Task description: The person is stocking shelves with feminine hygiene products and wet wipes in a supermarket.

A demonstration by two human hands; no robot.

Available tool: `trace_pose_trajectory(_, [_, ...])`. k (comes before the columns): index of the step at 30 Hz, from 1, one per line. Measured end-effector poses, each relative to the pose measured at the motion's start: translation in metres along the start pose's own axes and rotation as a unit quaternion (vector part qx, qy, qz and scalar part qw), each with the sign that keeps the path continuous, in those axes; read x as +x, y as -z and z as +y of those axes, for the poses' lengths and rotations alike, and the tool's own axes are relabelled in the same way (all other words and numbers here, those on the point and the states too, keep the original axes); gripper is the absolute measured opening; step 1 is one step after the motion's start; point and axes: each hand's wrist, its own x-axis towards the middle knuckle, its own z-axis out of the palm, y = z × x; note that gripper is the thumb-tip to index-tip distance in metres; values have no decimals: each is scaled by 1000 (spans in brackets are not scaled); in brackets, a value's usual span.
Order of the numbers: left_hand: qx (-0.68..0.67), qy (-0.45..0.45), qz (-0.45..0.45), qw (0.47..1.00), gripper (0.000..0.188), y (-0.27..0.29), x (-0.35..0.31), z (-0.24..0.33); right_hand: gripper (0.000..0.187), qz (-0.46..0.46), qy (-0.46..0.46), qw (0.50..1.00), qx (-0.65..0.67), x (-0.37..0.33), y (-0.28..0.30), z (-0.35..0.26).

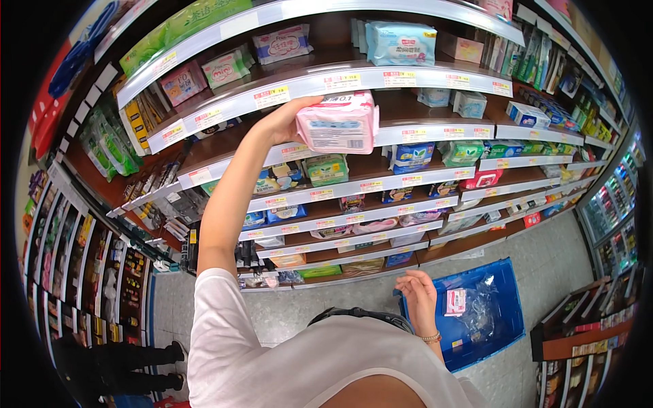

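The left hand (286, 124) grips a pink soft pack (338, 124) by its left end, held up before the shelves (408, 109); whether it touches them is unclear. A barcode and fine print face out, the hand's fingertips hidden behind. The right hand (420, 299), fingers loosely bent and seemingly empty, hangs beside a blue crate (507, 289) with a small pink-and-white box (455, 302) and clear plastic wrap (480, 314). Red, yellow and white price labels (341, 81) line the shelf edges, mostly too small to read. At lower left, dark-trousered legs (136, 355) show dimly.

Single head-worn fisheye view, looking down over the wearer's shirt (340, 350), facing close store shelves (406, 109)
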Motion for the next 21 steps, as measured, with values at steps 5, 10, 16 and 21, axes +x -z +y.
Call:
trace_pose_trajectory(5, [62, -14, -20, 998, 54, 23, 9, -2, 20, 4, 3, 1000, 0, -5, 2, 0])
trace_pose_trajectory(10, [84, -62, -29, 994, 51, 36, 24, -10, 21, 22, 5, 1000, 9, -8, 9, 2])
trace_pose_trajectory(16, [-51, -50, 20, 997, 51, 73, 54, -28, 19, 21, 11, 1000, 21, -15, 9, 1])
trace_pose_trajectory(21, [-193, -26, -89, 977, 46, 127, 79, -33, 19, 2, 5, 1000, 19, -15, 12, 11])
